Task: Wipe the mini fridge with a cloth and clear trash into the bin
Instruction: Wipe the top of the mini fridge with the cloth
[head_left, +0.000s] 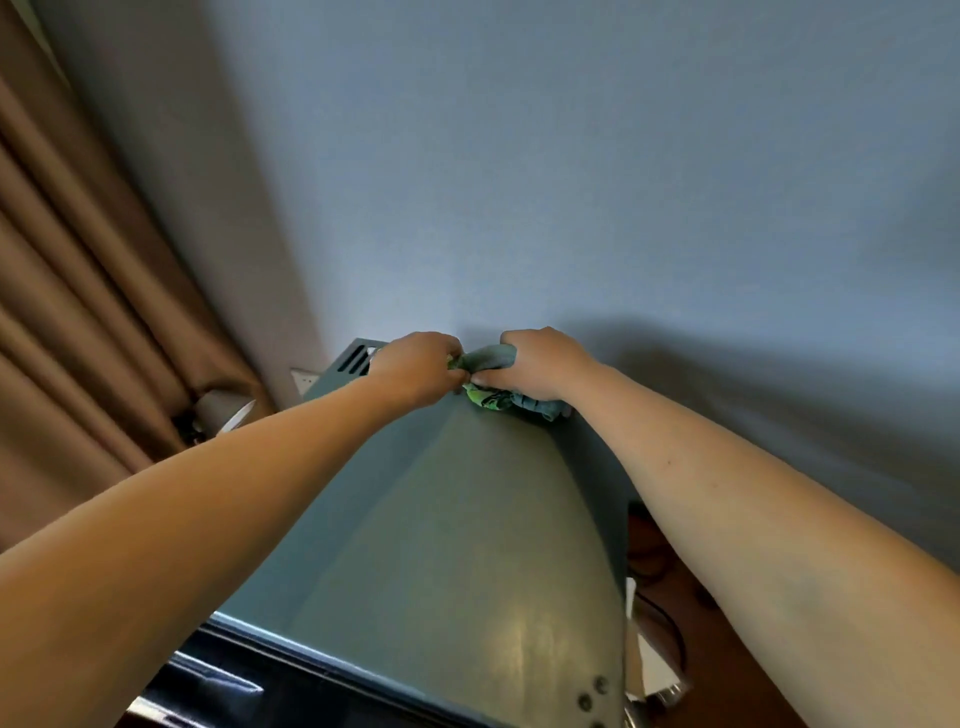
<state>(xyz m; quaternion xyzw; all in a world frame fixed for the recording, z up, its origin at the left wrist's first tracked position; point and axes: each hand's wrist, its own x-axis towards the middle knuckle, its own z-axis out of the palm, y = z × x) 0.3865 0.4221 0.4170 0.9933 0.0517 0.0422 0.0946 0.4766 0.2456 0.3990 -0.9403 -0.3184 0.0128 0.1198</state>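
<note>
Both hands bunch the cloth (501, 387) at the mini fridge (457, 519) top's far edge — left hand (418, 366) and right hand (540, 366) closed on it. Wiping looks underway; trash and bin not in view.

Dim, soft lighting. Pale glare on the mini fridge (467, 545) top near its front edge. Arm shadows fall on the wall (571, 182) to the right. Wide-angle distortion at edges.

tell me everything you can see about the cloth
The cloth is bunched into a crumpled wad, grey-blue with a bright green printed patch, soft fabric by its look. It lies at the far back of the mini fridge top, near the wall. Both the left hand and right hand grip it.
</note>
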